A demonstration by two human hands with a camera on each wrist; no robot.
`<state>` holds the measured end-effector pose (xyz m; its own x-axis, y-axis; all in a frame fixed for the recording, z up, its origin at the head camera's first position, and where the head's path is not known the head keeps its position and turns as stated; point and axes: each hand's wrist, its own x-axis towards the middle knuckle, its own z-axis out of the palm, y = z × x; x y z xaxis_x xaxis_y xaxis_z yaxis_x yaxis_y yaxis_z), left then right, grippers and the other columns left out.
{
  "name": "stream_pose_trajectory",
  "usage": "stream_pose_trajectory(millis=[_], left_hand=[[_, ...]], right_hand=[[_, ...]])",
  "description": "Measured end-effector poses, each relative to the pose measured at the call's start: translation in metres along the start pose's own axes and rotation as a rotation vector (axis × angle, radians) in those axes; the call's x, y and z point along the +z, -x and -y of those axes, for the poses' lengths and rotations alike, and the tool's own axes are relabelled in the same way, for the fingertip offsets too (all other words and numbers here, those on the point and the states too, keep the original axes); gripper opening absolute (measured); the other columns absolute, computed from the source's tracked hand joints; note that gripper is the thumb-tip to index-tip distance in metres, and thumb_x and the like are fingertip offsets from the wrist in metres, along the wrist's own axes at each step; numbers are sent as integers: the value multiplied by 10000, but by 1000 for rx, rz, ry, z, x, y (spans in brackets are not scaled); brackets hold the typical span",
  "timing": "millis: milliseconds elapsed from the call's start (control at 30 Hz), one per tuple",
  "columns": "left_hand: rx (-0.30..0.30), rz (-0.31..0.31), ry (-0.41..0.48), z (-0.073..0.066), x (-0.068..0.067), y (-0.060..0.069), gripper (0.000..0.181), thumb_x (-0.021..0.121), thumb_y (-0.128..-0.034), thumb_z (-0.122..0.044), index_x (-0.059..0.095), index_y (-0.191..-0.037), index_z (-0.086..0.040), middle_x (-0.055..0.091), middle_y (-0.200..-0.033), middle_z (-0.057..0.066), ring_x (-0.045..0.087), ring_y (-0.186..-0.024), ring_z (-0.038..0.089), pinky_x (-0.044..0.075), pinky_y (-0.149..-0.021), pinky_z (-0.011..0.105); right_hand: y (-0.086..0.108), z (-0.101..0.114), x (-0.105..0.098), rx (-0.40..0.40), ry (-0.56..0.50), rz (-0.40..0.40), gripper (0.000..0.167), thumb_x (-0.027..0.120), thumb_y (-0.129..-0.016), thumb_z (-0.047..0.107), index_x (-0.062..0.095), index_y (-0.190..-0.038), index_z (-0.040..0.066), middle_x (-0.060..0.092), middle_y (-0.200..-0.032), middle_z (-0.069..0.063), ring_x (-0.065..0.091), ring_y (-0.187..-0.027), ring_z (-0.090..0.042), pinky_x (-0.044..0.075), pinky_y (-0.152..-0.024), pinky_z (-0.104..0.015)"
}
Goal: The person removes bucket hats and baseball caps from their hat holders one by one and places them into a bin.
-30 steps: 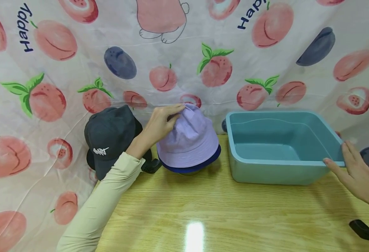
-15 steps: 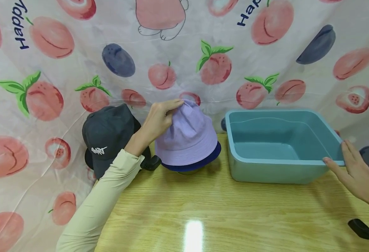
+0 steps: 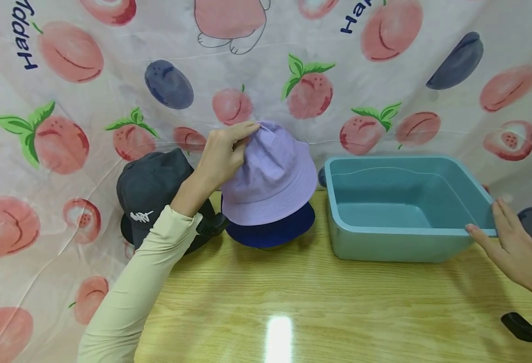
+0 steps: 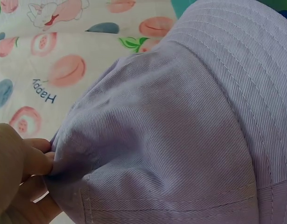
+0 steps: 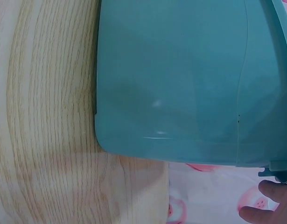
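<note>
A lilac bucket hat (image 3: 277, 186) hangs tilted in my left hand (image 3: 218, 159), its crown top pinched between thumb and fingers. Beneath its brim a dark blue hat (image 3: 277, 233) shows on the table. The left wrist view has the lilac fabric (image 4: 166, 121) bunched at the fingers of my left hand (image 4: 22, 172). At the teal bin's (image 3: 397, 247) right end, my right hand (image 3: 517, 249) touches the rim, fingers extended. In the right wrist view, only fingertips of my right hand (image 5: 269, 203) show below a corner of the bin (image 5: 171, 88).
A black cap (image 3: 152, 184) with white lettering stands left of the bucket hats, partly behind my left forearm, over more black headwear. The wooden table (image 3: 338, 307) extends in front. A fruit-print cloth (image 3: 266, 70) hangs behind.
My left hand has moved up, lifting the lilac hat; its brim has risen and tilted, so more of the dark blue hat shows. My right hand has stayed at the bin's rim.
</note>
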<state>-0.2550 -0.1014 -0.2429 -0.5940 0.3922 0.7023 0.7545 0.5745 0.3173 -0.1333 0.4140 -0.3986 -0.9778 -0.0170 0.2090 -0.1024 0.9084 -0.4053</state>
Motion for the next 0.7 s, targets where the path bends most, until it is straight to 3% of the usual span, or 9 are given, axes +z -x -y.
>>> stream_pose_trajectory(millis=[300,700], left_hand=[[0,36,-14,-15,-5,-10,376,705,-808,-3,659,-1181,-2,637,-1195,121,561,-1161,214,431,-956,304],[100,-6,-4,-35,-8,-34,367,705,-796,43,667,-1160,9,648,-1170,126,584,-1129,198,412,-965,244]], right_hand=[[1,-2,1,1,-4,7,816,425,-1006,332,-128,-1434,-89,-226,-1495,-264,-163,-1341,-490,-52,-1003,-675],[-1,-2,-1,0,-12,2,813,430,-1003,327,-120,-1442,-78,-207,-1506,-257,-142,-1347,-492,-37,-1007,-675]])
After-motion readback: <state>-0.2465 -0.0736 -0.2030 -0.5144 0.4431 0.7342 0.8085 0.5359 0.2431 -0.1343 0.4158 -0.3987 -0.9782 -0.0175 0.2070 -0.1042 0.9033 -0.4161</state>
